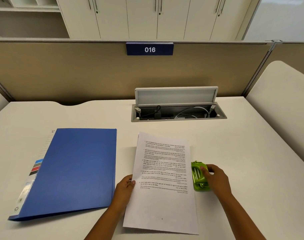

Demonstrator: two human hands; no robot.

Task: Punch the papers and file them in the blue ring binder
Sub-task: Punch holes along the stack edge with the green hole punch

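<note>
Two hands work at the lower centre of the frame. The printed papers lie on the white desk, and the left hand pinches their left edge, thumb on top. Just beside the papers' right edge sits the green hole punch, apart from the sheet; the right hand grips it with curled fingers. The blue ring binder lies closed at lower left, near the papers, its labelled spine toward the left. Above centre right, an open cable hatch shows wires, and a "016" sign hangs on the partition.
</note>
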